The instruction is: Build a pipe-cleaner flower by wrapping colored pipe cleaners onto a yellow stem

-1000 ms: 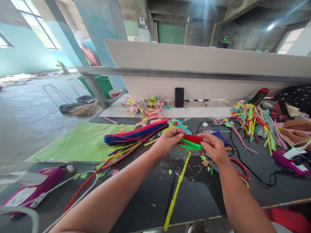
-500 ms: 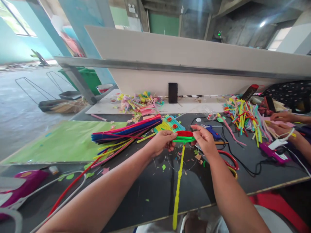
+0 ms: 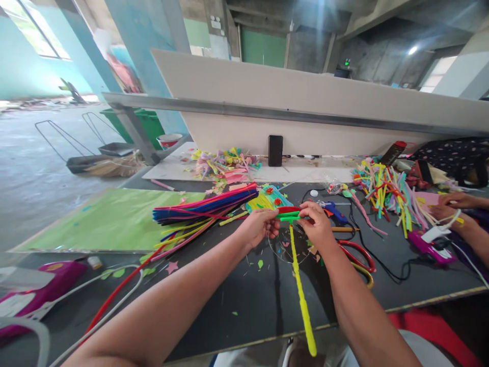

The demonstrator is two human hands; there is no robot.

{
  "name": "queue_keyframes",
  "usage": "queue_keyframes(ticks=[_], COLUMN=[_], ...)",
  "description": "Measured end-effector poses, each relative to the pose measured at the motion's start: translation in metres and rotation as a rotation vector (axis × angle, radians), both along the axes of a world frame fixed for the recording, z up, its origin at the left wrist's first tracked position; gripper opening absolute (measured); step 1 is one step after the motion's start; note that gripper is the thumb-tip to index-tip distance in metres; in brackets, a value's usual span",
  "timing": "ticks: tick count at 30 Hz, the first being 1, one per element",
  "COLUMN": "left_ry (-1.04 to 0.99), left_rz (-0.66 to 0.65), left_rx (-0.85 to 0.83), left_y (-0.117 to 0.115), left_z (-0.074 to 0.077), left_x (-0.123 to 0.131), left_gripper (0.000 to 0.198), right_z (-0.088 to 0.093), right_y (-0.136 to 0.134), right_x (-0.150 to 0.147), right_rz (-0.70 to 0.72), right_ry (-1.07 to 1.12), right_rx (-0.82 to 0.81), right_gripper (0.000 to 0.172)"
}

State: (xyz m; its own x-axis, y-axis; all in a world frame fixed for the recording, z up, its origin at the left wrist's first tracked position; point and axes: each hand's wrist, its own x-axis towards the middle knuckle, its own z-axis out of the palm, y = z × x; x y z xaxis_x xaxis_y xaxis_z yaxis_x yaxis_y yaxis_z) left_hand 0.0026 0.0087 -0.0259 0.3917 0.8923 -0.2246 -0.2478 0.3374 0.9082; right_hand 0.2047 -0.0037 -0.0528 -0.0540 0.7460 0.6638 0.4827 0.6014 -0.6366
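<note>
Both my hands hold a small red and green pipe-cleaner piece (image 3: pixel 288 213) above the dark table (image 3: pixel 244 300). My left hand (image 3: pixel 260 228) pinches its left end, and my right hand (image 3: pixel 315 224) pinches its right end. A long yellow pipe cleaner (image 3: pixel 301 290) hangs from the piece down toward me, past the table's front edge. Just behind my hands lies a teal and yellow craft item (image 3: pixel 267 198) with red dots.
A bundle of coloured pipe cleaners (image 3: pixel 202 208) lies left of my hands beside a green sheet (image 3: pixel 103 219). Red-handled scissors (image 3: pixel 357 257) and a blue glue gun (image 3: pixel 334 210) lie to the right. Another person's hands (image 3: pixel 454 206) work at the far right by a pipe-cleaner pile (image 3: pixel 385 191). A phone (image 3: pixel 275 150) stands against the white board.
My hands have closed in on the red and green piece, which now looks shorter. The hanging yellow pipe cleaner has swung from leaning left to leaning right.
</note>
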Motion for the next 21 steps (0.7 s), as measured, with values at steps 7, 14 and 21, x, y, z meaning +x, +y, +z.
queue_keyframes(ticks=[7, 14, 21], left_ry=[-0.072, -0.073, -0.075], left_rz=[-0.060, -0.067, -0.069], left_rx=[-0.119, -0.075, -0.051], left_y=[0.0051, 0.0050, 0.0037], left_z=[-0.0045, -0.0055, -0.0043], left_x=[-0.0019, -0.0013, -0.0026], left_gripper=[0.021, 0.025, 0.021], right_z=[0.0010, 0.0037, 0.0034], right_y=[-0.0034, -0.0052, -0.0015], right_x=[-0.0035, -0.0007, 0.0032], right_rz=[0.138, 0.113, -0.017], right_ry=[0.521, 0.370, 0.026], right_rx=[-0.348, -0.252, -0.026], right_gripper=[0.020, 0.016, 0.006])
